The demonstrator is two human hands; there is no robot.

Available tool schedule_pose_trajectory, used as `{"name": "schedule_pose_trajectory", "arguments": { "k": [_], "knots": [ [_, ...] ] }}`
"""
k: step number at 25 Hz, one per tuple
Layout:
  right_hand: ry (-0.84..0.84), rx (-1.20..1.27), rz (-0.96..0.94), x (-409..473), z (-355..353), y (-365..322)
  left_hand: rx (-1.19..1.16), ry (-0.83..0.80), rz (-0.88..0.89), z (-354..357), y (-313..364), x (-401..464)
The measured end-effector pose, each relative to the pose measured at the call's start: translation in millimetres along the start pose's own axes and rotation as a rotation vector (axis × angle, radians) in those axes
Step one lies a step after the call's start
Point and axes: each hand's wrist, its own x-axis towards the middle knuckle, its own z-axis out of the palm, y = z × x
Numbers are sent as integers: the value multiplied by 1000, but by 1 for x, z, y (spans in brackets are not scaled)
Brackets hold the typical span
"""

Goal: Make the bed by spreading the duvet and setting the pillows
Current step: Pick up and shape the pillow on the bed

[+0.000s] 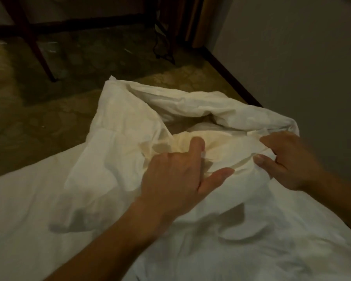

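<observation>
A white duvet (118,126) lies bunched at the corner of the bed, its cover gaping open toward me with yellowish filling (217,147) showing inside. My left hand (176,175) grips a fold of the fabric at the opening, fingers curled into it and thumb stretched to the right. My right hand (286,159) pinches the cloth at the right side of the opening between thumb and fingers. Flatter white bedding (28,220) covers the mattress below both forearms. No pillow is in view.
Patterned greenish carpet (79,63) spreads beyond the bed corner. Dark wooden furniture legs (39,47) stand at the upper left, a dark cable (164,49) hangs near the centre top. A pale wall (302,47) with a dark skirting board runs close along the right.
</observation>
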Motion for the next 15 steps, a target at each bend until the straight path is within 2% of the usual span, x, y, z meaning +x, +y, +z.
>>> {"name": "schedule_pose_trajectory", "arguments": {
  "k": [3,9,13,15],
  "knots": [
    [29,-8,65,-14,27,-5,-44,-84,-22,29,-20,-14],
    [-78,-120,125,-17,63,-6,-135,-181,-101,61,-63,-26],
    [-41,-107,126,-17,74,-9,-171,-251,-141,69,-69,-23],
    [-40,-83,108,-18,82,-9,-175,-222,-123,78,-72,-27]
  ]
}}
